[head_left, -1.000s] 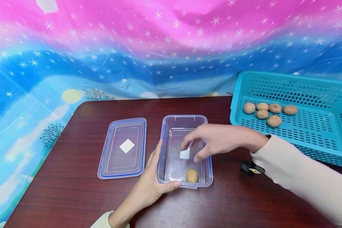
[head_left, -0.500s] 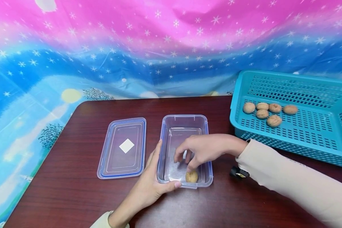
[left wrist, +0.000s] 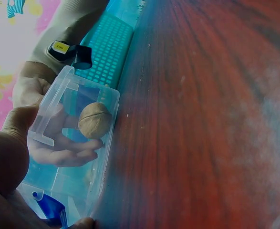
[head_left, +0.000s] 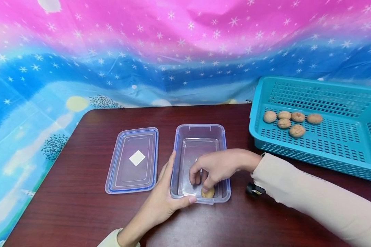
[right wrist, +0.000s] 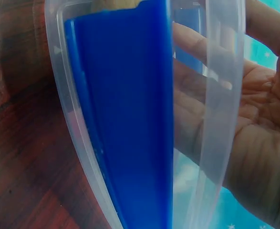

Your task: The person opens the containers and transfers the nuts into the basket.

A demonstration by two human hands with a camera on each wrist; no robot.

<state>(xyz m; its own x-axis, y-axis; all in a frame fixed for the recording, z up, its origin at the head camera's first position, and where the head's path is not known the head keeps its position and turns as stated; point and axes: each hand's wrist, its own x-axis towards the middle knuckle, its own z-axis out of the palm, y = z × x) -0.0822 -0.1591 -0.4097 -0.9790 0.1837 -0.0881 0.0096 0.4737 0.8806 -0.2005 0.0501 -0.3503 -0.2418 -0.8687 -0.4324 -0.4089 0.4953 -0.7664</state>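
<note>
A clear plastic container (head_left: 201, 132) stands on the table, with my left hand (head_left: 163, 197) holding its near left corner. The left fingers lie along the outer side wall, and the thumb is over the front rim. One walnut (head_left: 208, 194) sits inside against the near wall. My right hand (head_left: 221, 165) reaches down into the container, its thumb over the walnut and its fingers loosely bent beside it. Through the clear wall in the left wrist view, the walnut (left wrist: 94, 120) shows in front of the spread right fingers (left wrist: 66, 156), which are not closed round it.
A blue-edged clear lid (head_left: 133, 161) with a white diamond label lies left of the container. On the right, a teal basket (head_left: 343, 151) holds several walnuts (head_left: 297, 130). A patterned cloth (head_left: 160, 51) hangs behind the dark wooden table (head_left: 80, 199).
My right hand has moved down and nearer inside the container, bringing its thumb over the walnut. The left hand and the container have stayed in place.
</note>
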